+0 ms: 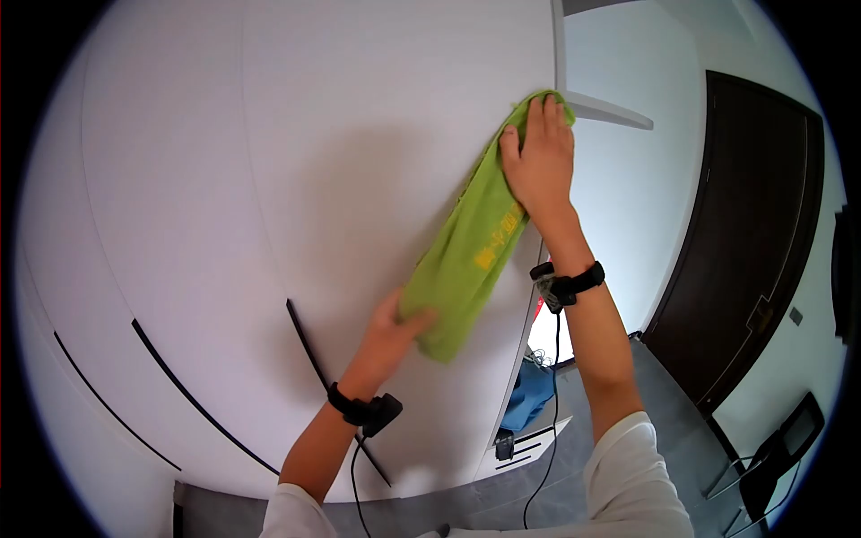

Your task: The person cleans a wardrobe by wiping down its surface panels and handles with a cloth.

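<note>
A long green cloth (466, 260) with yellow lettering stretches diagonally across a white cabinet door (359, 179). My right hand (543, 161) presses the cloth's upper end against the door's right edge, with its fingers bent over the fabric. Lower down, my left hand (395, 336) grips the cloth's bottom end, the thumb in front and the other fingers hidden behind; it is slightly blurred. Black straps with small devices sit on both wrists, and a cable hangs from each.
Long black handles (309, 350) run down the white doors. Right of the cabinet, a grey shelf (610, 109) juts out. Below are a blue cloth item (529, 394) and a low white drawer unit (525, 453). A dark door (744, 224) and a black chair (780, 457) stand at right.
</note>
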The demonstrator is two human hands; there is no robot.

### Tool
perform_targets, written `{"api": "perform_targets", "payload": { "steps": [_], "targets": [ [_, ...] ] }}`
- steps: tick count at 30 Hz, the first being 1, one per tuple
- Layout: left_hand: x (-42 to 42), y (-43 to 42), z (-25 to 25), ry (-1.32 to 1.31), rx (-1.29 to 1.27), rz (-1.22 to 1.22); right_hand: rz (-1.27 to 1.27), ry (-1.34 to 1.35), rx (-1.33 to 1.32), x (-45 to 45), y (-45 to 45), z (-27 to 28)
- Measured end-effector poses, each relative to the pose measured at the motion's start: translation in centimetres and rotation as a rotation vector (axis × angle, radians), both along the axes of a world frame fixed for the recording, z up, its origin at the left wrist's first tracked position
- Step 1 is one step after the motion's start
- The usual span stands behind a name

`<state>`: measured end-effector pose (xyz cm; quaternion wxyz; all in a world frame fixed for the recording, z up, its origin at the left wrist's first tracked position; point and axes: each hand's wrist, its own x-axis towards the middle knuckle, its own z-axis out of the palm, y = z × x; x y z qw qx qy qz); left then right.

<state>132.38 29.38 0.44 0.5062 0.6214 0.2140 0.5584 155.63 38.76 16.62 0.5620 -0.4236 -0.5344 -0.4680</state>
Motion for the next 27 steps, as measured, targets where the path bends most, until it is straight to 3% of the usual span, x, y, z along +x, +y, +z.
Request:
{"api": "perform_targets", "payload": {
  "steps": [8,20,25,27],
  "targets": [
    [-6.9,-1.2,0.0,0.158,0.009,0.141,-0.002,-0.058,-0.056,-6.1,-0.4,0.8],
    [-17.6,-5.6,-4.0,-0.159,-0.049,0.258,0.037,-0.253,-0.045,-25.6,-4.6,3.2],
    [-25.5,-8.1,-6.4,-0.12,0.0,0.433,0.351,-0.209,-0.077,-37.9,-6.1,1.8],
    [-28.6,-9.9,-7.0,-0.218,-0.08,0.497,0.508,-0.177,-0.082,-42.7,-6.6,0.7]
  ]
}}
